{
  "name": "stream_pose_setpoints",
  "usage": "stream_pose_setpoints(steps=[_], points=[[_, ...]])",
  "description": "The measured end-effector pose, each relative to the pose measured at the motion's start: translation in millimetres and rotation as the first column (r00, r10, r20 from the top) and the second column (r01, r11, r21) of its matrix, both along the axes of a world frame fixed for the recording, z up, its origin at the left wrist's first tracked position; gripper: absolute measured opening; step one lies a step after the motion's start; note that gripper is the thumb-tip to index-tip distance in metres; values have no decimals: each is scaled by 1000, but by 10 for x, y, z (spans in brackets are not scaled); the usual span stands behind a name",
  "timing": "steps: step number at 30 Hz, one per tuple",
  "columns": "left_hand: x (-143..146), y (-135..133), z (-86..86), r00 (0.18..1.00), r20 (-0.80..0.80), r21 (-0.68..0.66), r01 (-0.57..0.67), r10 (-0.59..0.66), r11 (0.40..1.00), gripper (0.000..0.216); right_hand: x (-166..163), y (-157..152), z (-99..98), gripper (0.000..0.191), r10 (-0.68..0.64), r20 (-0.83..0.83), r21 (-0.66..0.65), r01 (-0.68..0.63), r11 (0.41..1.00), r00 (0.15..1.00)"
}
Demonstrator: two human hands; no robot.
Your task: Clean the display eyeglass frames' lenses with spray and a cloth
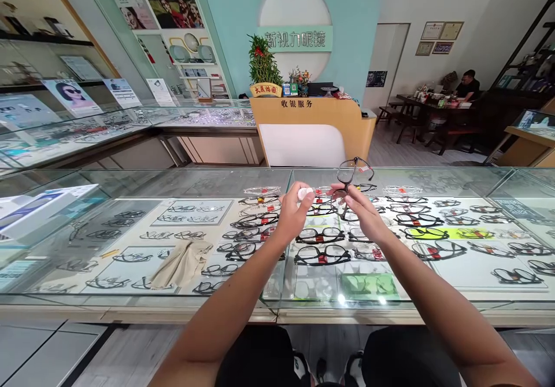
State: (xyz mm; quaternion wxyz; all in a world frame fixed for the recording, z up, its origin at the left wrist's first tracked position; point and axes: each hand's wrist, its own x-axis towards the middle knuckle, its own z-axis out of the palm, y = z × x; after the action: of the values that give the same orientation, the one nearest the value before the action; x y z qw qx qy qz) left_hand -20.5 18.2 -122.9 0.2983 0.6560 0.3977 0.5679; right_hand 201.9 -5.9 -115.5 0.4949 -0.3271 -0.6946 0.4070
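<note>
My right hand (pixel 363 210) is closed on a pair of black-framed glasses (pixel 352 176), held up over the glass display counter (pixel 277 300) with a small red tag hanging from the frame. My left hand (pixel 292 212) is closed round a small white object (pixel 305 192), close beside the glasses. Both hands hover above rows of glasses frames (pixel 323 254) laid out under the glass.
A beige cloth (pixel 182 262) lies inside the case at the left. Beyond the counter stands a wooden cashier desk (pixel 312 126) with a plant (pixel 262 66). More display cases run along the left. A person (pixel 468 86) sits at a table at the far right.
</note>
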Motion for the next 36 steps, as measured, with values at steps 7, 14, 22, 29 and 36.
stream_pose_setpoints(steps=[7,14,22,29,36], points=[[-7,26,5,997,51,-9,-51,51,999,40,30,46,-19,43,-3,-21,17,3,1000,1000],[-15,56,0,997,25,0,-78,78,997,36,93,110,-42,45,-60,-20,14,60,998,998],[-6,45,1,996,0,16,-87,87,996,31,69,96,-32,45,-40,-13,12,40,999,999],[-1,53,11,995,0,3,-105,105,994,26,63,90,-16,43,-20,-21,3,20,1000,1000],[-9,108,-29,991,-46,25,-121,122,992,15,58,112,-58,44,-6,-17,-4,6,1000,1000]])
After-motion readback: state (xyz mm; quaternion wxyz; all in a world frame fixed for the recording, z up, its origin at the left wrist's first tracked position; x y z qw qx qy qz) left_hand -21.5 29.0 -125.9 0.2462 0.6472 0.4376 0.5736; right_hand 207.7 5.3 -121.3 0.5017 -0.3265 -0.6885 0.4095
